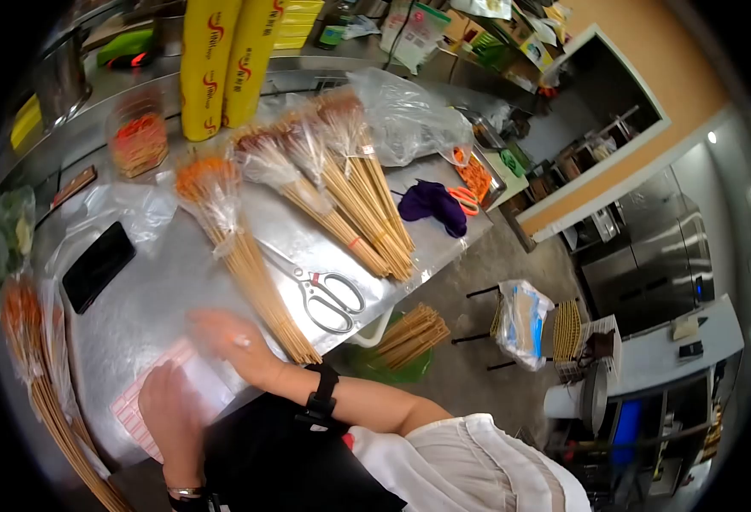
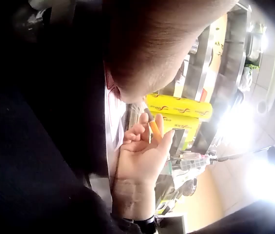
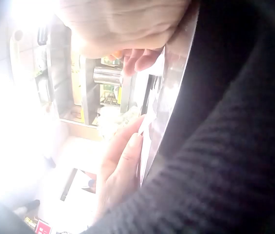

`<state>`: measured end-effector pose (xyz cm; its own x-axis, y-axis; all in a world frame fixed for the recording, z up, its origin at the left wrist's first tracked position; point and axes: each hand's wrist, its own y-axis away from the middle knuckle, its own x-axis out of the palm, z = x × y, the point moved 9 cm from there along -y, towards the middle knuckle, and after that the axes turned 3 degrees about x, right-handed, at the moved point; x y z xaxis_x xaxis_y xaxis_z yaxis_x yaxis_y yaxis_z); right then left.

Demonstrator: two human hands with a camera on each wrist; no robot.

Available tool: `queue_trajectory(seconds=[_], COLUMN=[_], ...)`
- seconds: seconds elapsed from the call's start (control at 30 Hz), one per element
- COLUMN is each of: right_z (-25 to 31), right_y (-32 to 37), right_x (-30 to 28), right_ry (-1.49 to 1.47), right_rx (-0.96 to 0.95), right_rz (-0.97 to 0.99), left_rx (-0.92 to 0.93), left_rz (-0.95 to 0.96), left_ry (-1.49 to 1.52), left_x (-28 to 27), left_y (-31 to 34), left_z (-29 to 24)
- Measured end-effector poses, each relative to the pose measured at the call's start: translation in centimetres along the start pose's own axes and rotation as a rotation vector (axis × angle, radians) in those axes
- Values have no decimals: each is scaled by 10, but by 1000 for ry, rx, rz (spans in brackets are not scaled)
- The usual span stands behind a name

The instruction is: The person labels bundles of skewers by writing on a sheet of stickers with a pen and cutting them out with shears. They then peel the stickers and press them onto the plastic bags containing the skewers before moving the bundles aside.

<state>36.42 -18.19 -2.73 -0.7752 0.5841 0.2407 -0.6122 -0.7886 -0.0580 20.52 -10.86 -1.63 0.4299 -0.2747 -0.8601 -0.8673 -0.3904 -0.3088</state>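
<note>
The left hand (image 1: 170, 410) lies flat on a sheet of pink labels (image 1: 132, 408) at the near edge of the steel worktop (image 1: 162, 290), its fingers (image 3: 128, 151) straight and close together. The right hand (image 1: 222, 335), blurred, is at the sheet's far corner with its fingers (image 2: 163, 141) loosely apart and lightly bent, clamped on nothing that can be made out. Just beyond it lie a bagged bundle of bamboo skewers (image 1: 256, 273) and scissors (image 1: 328, 294); a black phone (image 1: 98, 264) lies to the left.
</note>
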Motion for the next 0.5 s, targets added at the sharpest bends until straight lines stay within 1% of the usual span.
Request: queue_trajectory(seconds=[0.03, 0.07, 0.17, 0.2, 0.23, 0.27, 0.3, 0.33, 0.37, 0.4, 0.43, 0.5], right_z=[-5, 18, -14, -17, -25, -16, -18, -23, -8, -6, -3, -10], right_y=[-3, -1, 2, 4, 4, 3, 2, 1, 1, 2, 2, 7], right_x=[-1, -3, -11, -18, -24, -24, -22, -21, -11, -5, 0, 2], right_ry=[19, 277, 283, 218, 100, 182, 121, 144, 137, 123, 111, 235], right_rx=[-21, -346, 5, 16, 41, 112, 249, 264, 227, 270, 247, 277], right_rz=[2, -49, 13, -85, -107, -123, -59, -45, -13, -19, 4, -13], left_rx=[-20, -20, -21, -6, 15, -1, -36, -38, -21, -27, -27, -28], left_rz=[-5, -28, -50, -34, -82, -102, -84, -83, -113, -149, -168, -178], left_ry=[-3, 18, 39, 4, -12, -18, 38, 44, 62, 83, 95, 96], left_x=[0, 2, 5, 5, 2, -1, 1, -1, -8, -13, -16, -16], left_y=[-2, -4, -9, -11, -7, -7, -5, -4, -6, -7, -8, -5], left_z=[2, 2, -6, -10, -14, -15, -11, -11, -15, -15, -14, -12])
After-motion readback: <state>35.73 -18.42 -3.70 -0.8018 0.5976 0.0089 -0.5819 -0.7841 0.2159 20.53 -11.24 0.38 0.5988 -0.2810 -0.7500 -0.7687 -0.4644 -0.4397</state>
